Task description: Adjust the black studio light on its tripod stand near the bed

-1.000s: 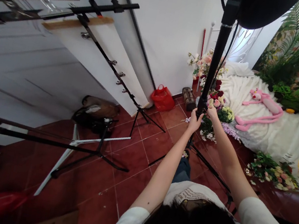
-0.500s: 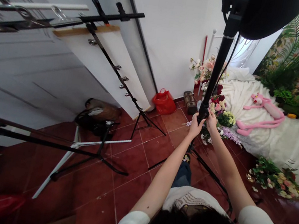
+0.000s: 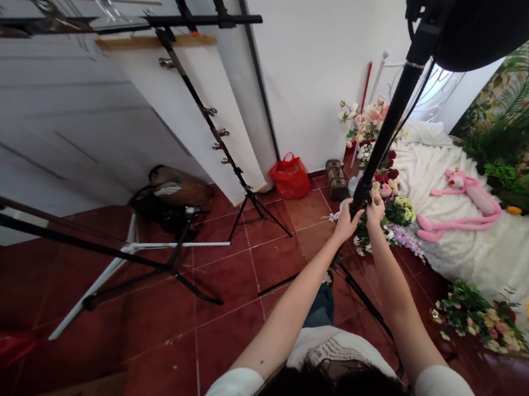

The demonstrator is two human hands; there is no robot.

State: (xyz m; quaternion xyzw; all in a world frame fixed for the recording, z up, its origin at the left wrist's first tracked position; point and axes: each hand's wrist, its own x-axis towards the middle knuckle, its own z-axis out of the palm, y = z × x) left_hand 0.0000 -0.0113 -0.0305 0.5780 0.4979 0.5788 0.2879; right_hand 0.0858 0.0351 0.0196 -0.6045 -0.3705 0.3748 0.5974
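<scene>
A black light stand (image 3: 386, 130) rises in front of me, with a large black lamp head (image 3: 490, 29) on top and a cable hanging beside the pole. My left hand (image 3: 348, 221) is wrapped round the pole at its dark collar. On the right side of the same collar, my right hand (image 3: 375, 210) has its fingers closed at what looks like a knob; the fingers hide most of it. The stand's legs spread over the floor below my forearms.
Backdrop stands with a white board (image 3: 200, 99) and clips stand left. A red bag (image 3: 291, 177) sits by the wall. Flowers (image 3: 401, 211) lie behind the stand, beside a cream-draped platform with a pink plush toy (image 3: 482, 199). White stand legs (image 3: 98, 285) cross the red tiles.
The upper pole and lamp head lean slightly further right in view. Both hands stay at the collar. The view has shifted a little.
</scene>
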